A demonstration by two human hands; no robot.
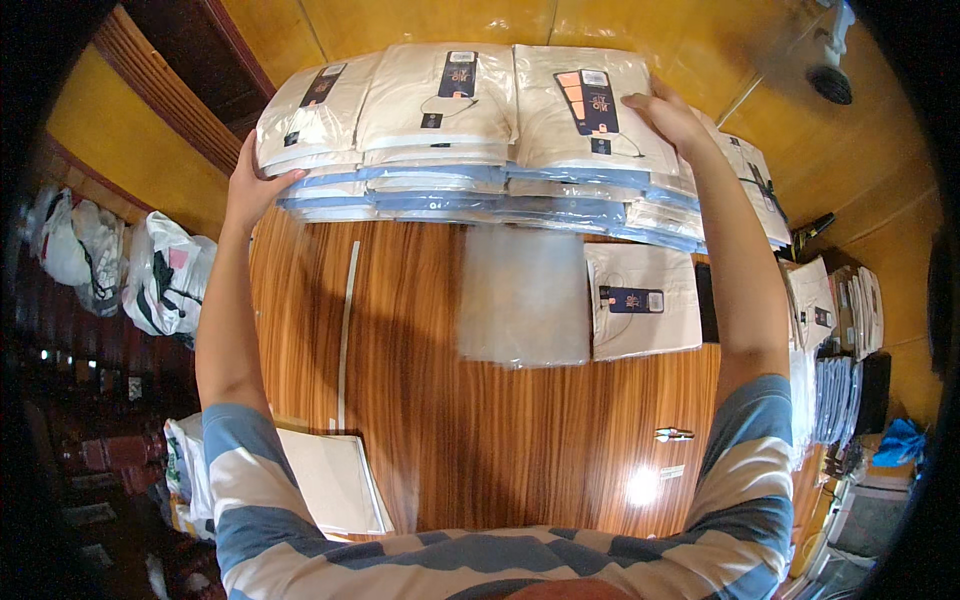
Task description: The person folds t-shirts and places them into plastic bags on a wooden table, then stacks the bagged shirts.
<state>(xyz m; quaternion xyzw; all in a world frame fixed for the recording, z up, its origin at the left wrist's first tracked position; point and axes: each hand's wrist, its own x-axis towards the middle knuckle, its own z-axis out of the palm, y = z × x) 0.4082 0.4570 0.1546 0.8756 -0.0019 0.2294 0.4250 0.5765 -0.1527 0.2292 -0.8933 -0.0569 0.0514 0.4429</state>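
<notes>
Three stacks of folded cream T-shirts in clear plastic bags (440, 110) stand side by side at the far side of the wooden table, with blue layers showing lower down. Dark hang tags lie on the top shirts. My left hand (256, 185) grips the left end of the row, its thumb along the front and its other fingers partly hidden round the side. At the right stack's far corner, my right hand (668, 117) closes on the edge, thumb on the top bag. Both arms reach forward, well apart.
Nearer on the table (420, 420) lie a pile of clear plastic bags (525, 295) and a folded cream shirt (645, 310) with a tag. Cardboard sheets (335, 480) rest at the near left, a small pen-like item (674, 434) at the right. More bagged shirts (810, 300) stand farther right.
</notes>
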